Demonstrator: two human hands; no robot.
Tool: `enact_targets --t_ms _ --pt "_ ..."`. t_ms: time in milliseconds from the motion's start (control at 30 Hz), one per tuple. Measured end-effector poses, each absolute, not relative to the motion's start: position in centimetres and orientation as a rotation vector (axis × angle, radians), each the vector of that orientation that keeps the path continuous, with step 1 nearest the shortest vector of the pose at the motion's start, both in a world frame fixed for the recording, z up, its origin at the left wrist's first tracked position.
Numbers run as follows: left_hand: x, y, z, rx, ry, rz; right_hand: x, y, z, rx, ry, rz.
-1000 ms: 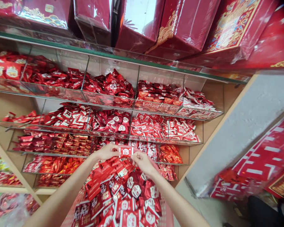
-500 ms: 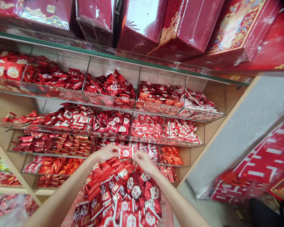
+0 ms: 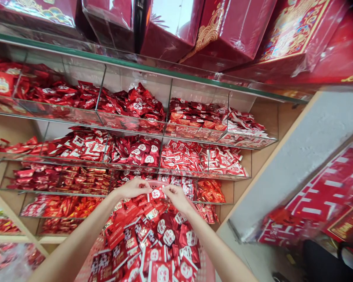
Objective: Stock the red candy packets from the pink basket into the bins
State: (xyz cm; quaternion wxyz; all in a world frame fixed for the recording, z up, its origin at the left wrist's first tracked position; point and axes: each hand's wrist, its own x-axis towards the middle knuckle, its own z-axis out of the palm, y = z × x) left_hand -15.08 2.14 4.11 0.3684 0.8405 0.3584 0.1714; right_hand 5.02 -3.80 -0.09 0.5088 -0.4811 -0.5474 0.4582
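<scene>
Between my two hands is a small red candy packet [image 3: 157, 193] with a white round label, held above the far end of a pink basket [image 3: 206, 263]. My left hand [image 3: 134, 188] pinches its left end. At the other end, the fingers of my right hand [image 3: 175, 196] are closed on the packet too. Below, the basket is heaped with red wrapped packets [image 3: 153, 239], many with white labels and dark lettering. My forearms hide parts of the basket's sides.
Tiered shelves with clear dividers [image 3: 161, 135] hold piles of red packets straight ahead. Large dark-red gift boxes [image 3: 229, 35] stand on a glass shelf [image 3: 194, 76] above. To the right are a grey wall [image 3: 282, 168] and red patterned bags [image 3: 317, 196].
The packet has tilted, its right end now higher, and my hands have shifted only slightly. The view has moved a little, so the shelves appear slightly further left.
</scene>
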Motion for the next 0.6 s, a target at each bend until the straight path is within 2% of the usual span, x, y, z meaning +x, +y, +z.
enact_targets --t_ms 600 --pt "-15.03 2.33 3.93 2.084 0.809 0.482 5.10 -4.56 -0.91 -1.174 -1.131 1.177"
